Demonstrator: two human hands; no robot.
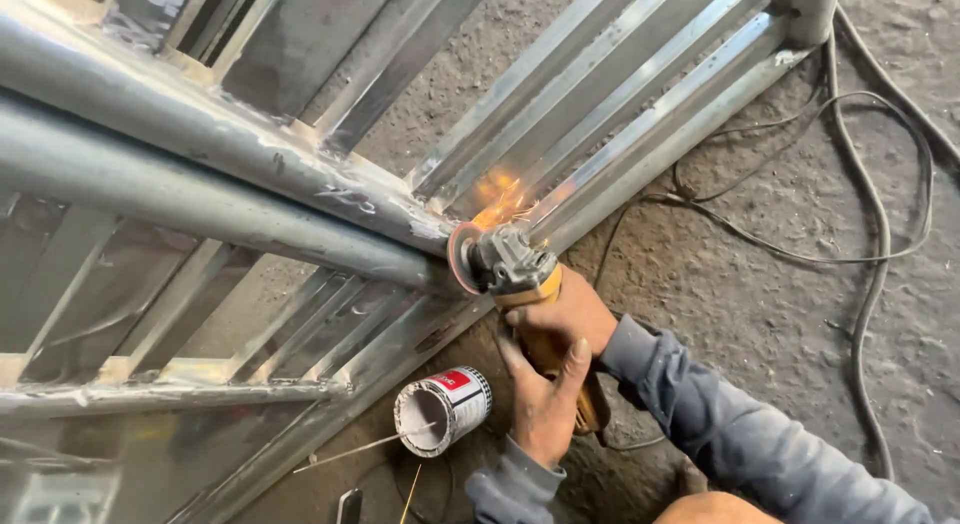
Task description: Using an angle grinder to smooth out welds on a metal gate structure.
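- A rough, grey, gritty floor (760,284) fills the right side of the view, seen from above.
- An angle grinder (520,274) with a yellow body sits near the middle of the view, at the edge of a large metal frame (620,144).
- Its disc (462,259) stands on edge against a joint where a thick pipe (200,199) meets the frame's slanted rail; orange sparks (500,199) fly up just above the disc.
- The right hand (560,314) is wrapped tight around the grinder's body, just behind the head.
- The left hand (545,404) is closed around the grinder's rear end, thumb pointing up, touching the right hand.
- Both arms wear grey sleeves (720,424), coming in from the lower right.
- A small open can (442,409), white inside with a red and white label, lies on its side on the floor just left of the left hand.
- Thin rods (360,449) lie on the floor beside the can's mouth.
- Dark cables (870,224) loop across the floor on the right, well apart from the hands.
- The frame's bars of bare, shiny metal fill the left half and top of the view.
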